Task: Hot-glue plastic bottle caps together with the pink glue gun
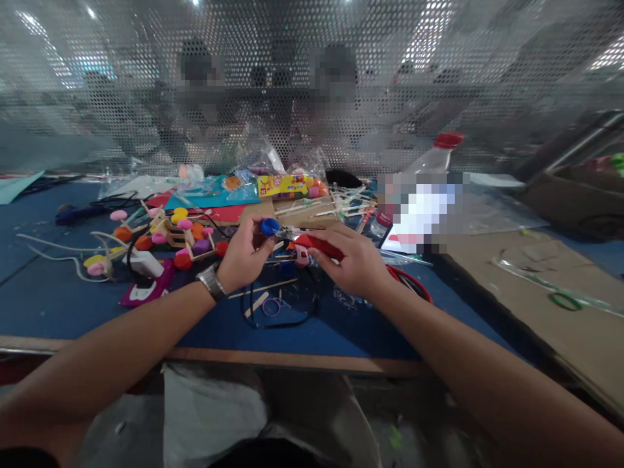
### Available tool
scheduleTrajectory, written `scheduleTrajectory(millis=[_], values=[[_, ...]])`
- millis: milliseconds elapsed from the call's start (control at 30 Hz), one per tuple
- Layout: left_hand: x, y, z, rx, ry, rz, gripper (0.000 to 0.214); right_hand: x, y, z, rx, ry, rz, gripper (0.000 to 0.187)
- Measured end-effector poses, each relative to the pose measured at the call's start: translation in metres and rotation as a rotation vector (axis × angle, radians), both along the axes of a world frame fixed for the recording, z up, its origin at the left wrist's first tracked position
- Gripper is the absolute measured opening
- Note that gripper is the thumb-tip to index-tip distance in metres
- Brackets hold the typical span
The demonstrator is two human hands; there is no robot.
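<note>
My left hand (244, 257), with a metal watch on the wrist, is closed and pinches a blue bottle cap (269, 226) between thumb and fingers. My right hand (353, 260) is closed round a red-handled tool (316, 245) whose metal tip points at the cap. Both hands are held just above the blue table top (58, 299). Below them lie wooden sticks (263, 292), a small purple ring (271, 307) and a black cable loop.
A stick-and-cap model with pink, yellow and orange caps (170, 237) stands at the left beside a white charger (145, 265). Bags of craft parts (283, 185) and a red-capped bottle (439, 153) lie behind. Brown cardboard (546, 286) covers the right side. A perforated screen rises at the back.
</note>
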State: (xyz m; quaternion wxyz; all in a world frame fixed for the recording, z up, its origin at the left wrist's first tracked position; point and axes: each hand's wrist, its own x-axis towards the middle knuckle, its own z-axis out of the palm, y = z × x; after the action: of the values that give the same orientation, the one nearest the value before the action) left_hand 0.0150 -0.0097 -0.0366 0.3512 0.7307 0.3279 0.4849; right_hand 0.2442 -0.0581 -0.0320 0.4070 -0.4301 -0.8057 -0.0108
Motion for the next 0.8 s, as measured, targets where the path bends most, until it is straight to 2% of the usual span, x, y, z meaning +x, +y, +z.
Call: scheduleTrajectory(millis=[167,333,533,800], values=[[-0.0002,-0.004,0.003,0.042,0.047,-0.016,0.042,0.0,0.0004,-0.002,0.01,-0.004,0.01,0.033],[-0.0012,-0.0091,0.0084,0.051,0.173,0.039,0.056,-0.0024,-0.0009,-0.0038,0.026,-0.03,0.039,0.034],[-0.0036,-0.0052,0.0076,0.121,0.302,0.071,0.06,-0.0048,-0.0023,-0.0035,0.054,-0.035,0.052,0.033],[-0.0032,-0.0029,0.005,0.139,0.277,0.038,0.061,-0.0052,-0.0028,-0.002,0.048,-0.035,0.064,0.032]])
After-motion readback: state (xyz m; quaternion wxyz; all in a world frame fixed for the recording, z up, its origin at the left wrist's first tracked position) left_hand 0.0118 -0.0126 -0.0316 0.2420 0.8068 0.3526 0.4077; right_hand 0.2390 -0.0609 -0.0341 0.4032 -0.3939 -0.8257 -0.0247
